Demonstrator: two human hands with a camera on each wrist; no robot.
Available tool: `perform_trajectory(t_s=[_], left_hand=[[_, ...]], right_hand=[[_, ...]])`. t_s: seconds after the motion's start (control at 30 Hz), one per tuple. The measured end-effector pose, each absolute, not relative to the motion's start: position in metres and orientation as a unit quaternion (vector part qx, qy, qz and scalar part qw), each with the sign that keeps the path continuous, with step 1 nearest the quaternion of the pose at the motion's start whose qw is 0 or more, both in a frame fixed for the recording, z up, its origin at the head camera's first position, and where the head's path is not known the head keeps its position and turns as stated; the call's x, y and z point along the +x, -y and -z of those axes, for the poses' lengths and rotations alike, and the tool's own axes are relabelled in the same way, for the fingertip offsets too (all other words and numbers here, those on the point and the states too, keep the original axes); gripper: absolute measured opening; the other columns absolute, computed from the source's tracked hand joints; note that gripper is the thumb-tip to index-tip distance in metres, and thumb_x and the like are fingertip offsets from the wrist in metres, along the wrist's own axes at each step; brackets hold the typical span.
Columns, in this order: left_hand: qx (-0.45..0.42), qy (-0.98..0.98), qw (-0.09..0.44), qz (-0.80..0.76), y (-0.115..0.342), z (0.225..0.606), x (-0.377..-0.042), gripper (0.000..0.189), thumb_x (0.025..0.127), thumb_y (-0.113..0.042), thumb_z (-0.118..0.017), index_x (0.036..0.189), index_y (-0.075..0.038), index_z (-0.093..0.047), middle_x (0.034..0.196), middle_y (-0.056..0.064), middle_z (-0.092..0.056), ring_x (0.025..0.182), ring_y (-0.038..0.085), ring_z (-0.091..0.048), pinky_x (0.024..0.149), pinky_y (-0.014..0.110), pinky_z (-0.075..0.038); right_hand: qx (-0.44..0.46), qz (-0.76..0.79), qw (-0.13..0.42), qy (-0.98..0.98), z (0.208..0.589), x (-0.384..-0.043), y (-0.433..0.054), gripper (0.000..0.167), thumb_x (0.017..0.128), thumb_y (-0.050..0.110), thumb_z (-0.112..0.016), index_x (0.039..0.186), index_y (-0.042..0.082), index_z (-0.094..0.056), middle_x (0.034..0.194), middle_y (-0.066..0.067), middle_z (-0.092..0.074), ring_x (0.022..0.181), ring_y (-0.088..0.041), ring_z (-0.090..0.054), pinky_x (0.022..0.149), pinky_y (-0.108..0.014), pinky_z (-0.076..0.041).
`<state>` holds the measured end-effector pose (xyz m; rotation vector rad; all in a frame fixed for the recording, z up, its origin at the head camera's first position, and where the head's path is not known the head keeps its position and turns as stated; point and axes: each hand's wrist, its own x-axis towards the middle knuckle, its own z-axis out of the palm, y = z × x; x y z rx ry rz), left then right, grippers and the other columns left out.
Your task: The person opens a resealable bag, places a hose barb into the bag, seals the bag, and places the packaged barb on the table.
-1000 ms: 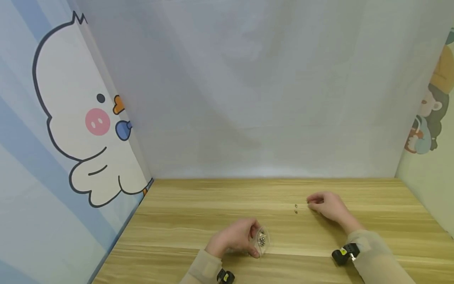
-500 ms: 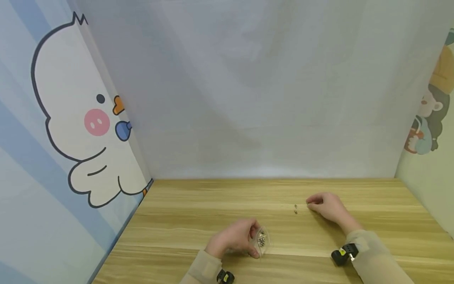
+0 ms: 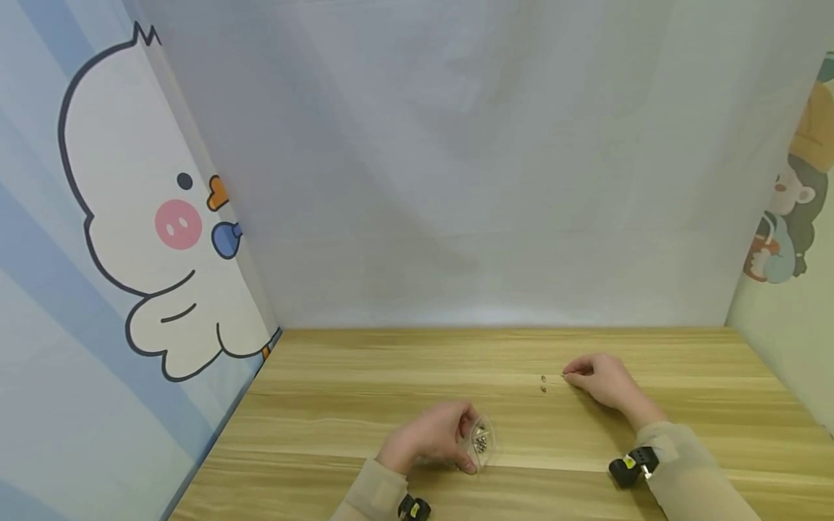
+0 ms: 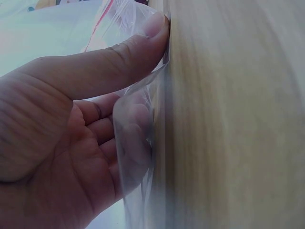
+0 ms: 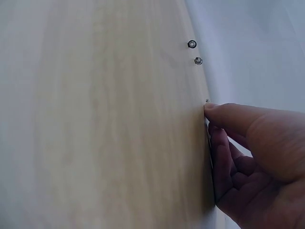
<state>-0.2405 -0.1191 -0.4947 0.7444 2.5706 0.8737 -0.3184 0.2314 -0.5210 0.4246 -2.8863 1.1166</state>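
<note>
My left hand (image 3: 433, 434) holds a clear plastic zip bag (image 3: 487, 436) low over the table, thumb and fingers at its edges. Small shiny metal pieces (image 3: 481, 443) are bunched inside it. A red strip (image 4: 98, 25) runs along the bag in the left wrist view. Farther back, my right hand (image 3: 602, 380) pinches a tiny metal piece (image 5: 208, 100) between thumb and forefinger, close to the tabletop; most of it is hidden by the fingertips. Just left of that hand lie two similar bits, one ring-like (image 5: 192, 44), the other nut-like (image 5: 198, 61).
The wood-grain table (image 3: 326, 405) ends at a grey-white backdrop (image 3: 495, 181). A panel with a cartoon bird (image 3: 124, 181) borders the left side, and another printed panel (image 3: 788, 217) the right. Black wrist cameras (image 3: 628, 470) sit on both sleeves.
The tiny piece at my right fingertips has dipped slightly toward the table and shows a little differently. My left hand and the bag stay where they were.
</note>
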Motion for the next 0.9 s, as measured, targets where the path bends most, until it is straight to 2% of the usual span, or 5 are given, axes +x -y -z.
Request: perform_trajectory(t_s=[0.43, 0.9], left_hand=[[0.261, -0.902, 0.158, -0.305, 0.118, 0.497, -0.24, 0.061, 0.067, -0.009, -0.104, 0.111, -0.011, -0.062, 0.089, -0.006, -0.055, 0.073, 0.004, -0.048, 0.067, 0.021, -0.045], [0.262, -0.902, 0.158, -0.304, 0.119, 0.496, -0.241, 0.06, 0.067, -0.009, -0.104, 0.111, -0.012, -0.063, 0.089, -0.006, -0.056, 0.074, 0.004, -0.048, 0.068, 0.022, -0.046]], right_hand=[[0.15, -0.35, 0.018, 0.924, 0.521, -0.316, -0.231, 0.012, 0.099, 0.015, -0.077, 0.102, 0.004, -0.081, 0.099, -0.008, -0.078, 0.095, -0.029, -0.072, 0.089, -0.053, -0.056], [0.158, -0.373, -0.007, 0.914, 0.516, -0.301, -0.219, 0.014, 0.1, 0.02, -0.077, 0.105, 0.007, -0.08, 0.103, -0.005, -0.077, 0.099, -0.025, -0.071, 0.089, -0.047, -0.055]])
